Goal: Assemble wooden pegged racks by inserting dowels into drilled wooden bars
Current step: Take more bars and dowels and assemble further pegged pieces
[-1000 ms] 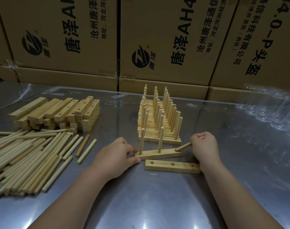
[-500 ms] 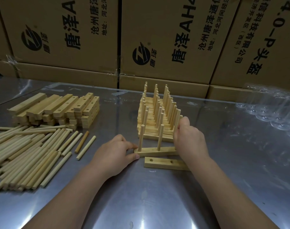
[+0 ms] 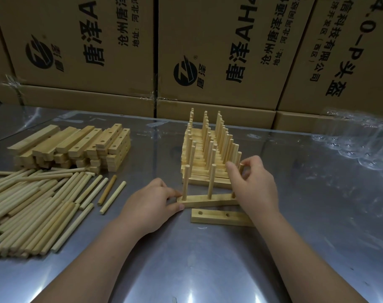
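A drilled wooden bar [image 3: 219,199] lies on the metal table with two dowels standing in it. My left hand [image 3: 151,204] grips its left end between thumb and fingers. My right hand [image 3: 255,186] pinches a third dowel [image 3: 241,168] upright over the bar's right end; most of that dowel is hidden by the hand. An empty drilled bar [image 3: 216,218] lies just in front, its right end under my right wrist. Behind stands a row of finished pegged racks [image 3: 208,154].
Loose dowels [image 3: 33,206] are spread at the left, with a stack of drilled bars [image 3: 77,147] behind them. Cardboard boxes [image 3: 208,51] wall off the back of the table. Crumpled clear plastic [image 3: 361,145] lies at the right.
My right hand brought the dowel from a low slant at the bar's right end up to vertical over it. My left hand stayed on the bar's left end.
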